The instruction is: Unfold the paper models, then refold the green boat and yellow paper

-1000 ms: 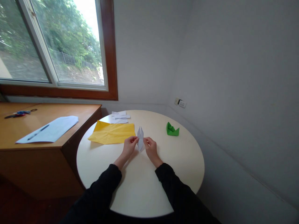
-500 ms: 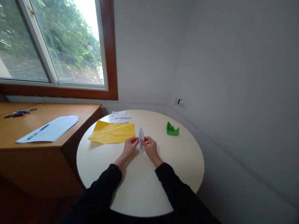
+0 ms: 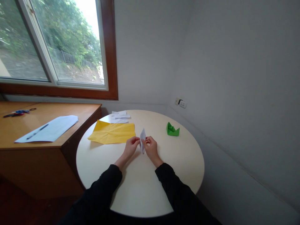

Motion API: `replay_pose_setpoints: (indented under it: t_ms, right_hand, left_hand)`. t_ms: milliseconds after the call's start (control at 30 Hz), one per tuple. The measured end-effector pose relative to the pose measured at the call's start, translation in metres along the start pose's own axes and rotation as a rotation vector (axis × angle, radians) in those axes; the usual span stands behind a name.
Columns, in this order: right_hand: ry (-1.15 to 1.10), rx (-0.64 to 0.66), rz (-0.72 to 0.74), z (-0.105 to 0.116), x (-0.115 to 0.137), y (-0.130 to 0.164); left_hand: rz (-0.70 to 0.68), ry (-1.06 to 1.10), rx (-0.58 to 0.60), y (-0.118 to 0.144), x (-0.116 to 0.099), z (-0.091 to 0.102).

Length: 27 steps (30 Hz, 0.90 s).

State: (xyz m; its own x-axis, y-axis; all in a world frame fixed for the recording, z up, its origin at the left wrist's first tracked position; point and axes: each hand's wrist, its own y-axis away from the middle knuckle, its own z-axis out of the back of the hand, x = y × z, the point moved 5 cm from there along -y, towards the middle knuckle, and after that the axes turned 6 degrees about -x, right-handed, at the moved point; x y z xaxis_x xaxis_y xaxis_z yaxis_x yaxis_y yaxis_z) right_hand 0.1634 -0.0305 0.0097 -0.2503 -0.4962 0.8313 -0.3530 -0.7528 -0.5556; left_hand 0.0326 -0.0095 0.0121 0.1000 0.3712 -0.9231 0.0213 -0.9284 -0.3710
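White folded paper pinched upright between left hand and right hand, round table, yellow sheet beside

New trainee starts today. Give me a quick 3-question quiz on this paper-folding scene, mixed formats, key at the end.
1. True or false: the green folded paper touches the yellow sheet.
2. What do the left hand and right hand pinch between them? A) a pen B) a white folded paper C) scissors
3. Fill in: the pen lies on a white sheet on the wooden ____.

Key
1. False; they lie apart on the round table.
2. B, the white folded paper, held upright.
3. desk.
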Motion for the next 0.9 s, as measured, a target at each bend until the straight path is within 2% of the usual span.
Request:
replay_pose_setpoints:
  t_ms: [367,900]
  right_hand:
    - [-0.105,0.052,-0.056,-0.006,-0.009,-0.001]
    - [-0.222,0.029,-0.176,-0.005,-0.015,-0.002]
  left_hand:
    - [0.106,0.164,0.109,0.006,-0.003,-0.006]
    - [0.263,0.242,0.048,0.005,0.011,-0.001]
